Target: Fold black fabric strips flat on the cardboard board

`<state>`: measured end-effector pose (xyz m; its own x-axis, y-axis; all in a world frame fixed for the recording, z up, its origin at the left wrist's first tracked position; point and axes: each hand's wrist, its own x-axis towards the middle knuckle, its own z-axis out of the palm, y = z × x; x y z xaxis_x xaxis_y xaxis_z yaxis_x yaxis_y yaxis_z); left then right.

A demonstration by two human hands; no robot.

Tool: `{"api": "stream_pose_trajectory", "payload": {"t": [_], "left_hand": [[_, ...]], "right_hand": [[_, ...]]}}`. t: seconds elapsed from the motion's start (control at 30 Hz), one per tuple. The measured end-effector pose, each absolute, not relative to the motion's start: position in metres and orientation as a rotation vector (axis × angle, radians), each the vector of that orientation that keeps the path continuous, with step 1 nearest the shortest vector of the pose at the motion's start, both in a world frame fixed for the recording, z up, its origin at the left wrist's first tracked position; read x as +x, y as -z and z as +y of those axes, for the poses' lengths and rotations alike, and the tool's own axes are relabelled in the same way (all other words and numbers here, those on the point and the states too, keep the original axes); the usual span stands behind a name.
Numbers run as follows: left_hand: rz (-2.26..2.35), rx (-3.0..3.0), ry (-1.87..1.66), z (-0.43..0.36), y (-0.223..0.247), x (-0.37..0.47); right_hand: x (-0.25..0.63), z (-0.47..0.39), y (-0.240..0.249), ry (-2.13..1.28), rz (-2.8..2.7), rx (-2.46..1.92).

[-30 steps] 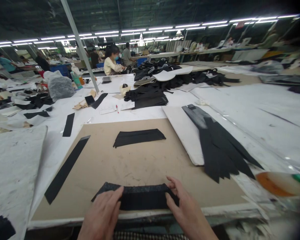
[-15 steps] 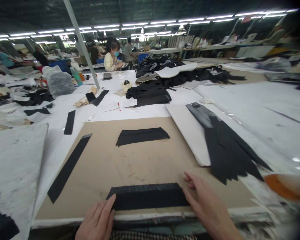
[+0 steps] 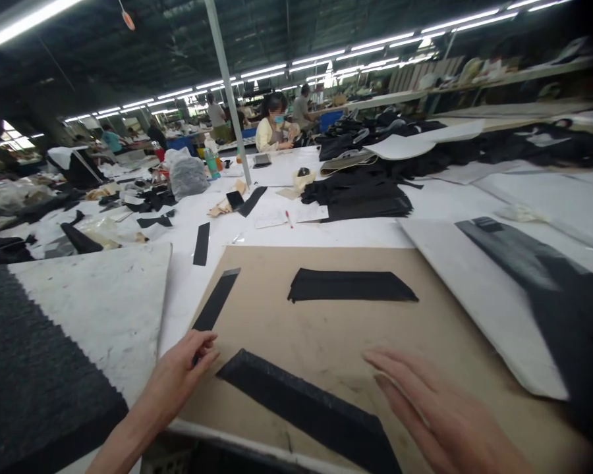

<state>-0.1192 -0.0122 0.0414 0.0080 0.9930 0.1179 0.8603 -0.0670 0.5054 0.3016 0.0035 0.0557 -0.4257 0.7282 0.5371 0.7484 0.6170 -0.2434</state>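
My left hand (image 3: 182, 365) is over the lower end of a narrow black strip (image 3: 218, 299) at the board's left edge, fingers bent together; whether it grips the strip is hidden. My right hand (image 3: 425, 401) hovers over the brown board (image 3: 336, 342), fingers stretched out and nothing in them. Between the hands a wide black strip (image 3: 311, 411) lies slantwise, a darker band along its upper edge. Farther back on the board rests a small stack of black pieces (image 3: 350, 286).
A pale board (image 3: 494, 309) with black strips (image 3: 573, 316) is on the right. At left stands another pale board (image 3: 99, 296) bearing dark fabric (image 3: 39, 375). Behind are black fabric piles (image 3: 360, 194), a post (image 3: 227, 92) and a seated person (image 3: 275, 128).
The view has turned left. My left hand has left the wide strip and reached the narrow one. My right hand has come off the wide strip, which now lies at a slant.
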Motion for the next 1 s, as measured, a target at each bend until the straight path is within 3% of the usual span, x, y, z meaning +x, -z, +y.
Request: {"api": "stream_pose_trajectory", "payload": {"t": [0.17,0.4,0.73,1.0], "left_hand": [[1.650,2.514,-0.560,-0.053,-0.031,-0.086],[1.361,3.097,-0.316,-0.062,-0.011,-0.065],[1.313,3.173,-0.261,-0.052,-0.014,-0.038],[1.307,3.000,-0.360,-0.079,-0.004,0.024]], "right_hand": [[0.237,-0.029,-0.038,0.017,-2.426,-0.812],[0.252,-0.059,-0.007,0.228,-2.507,-1.019],[0.258,-0.051,-0.010,0.309,-2.529,-0.965],[0.336,-0.041,-0.017,0.242,-2.642,-1.032]]}}
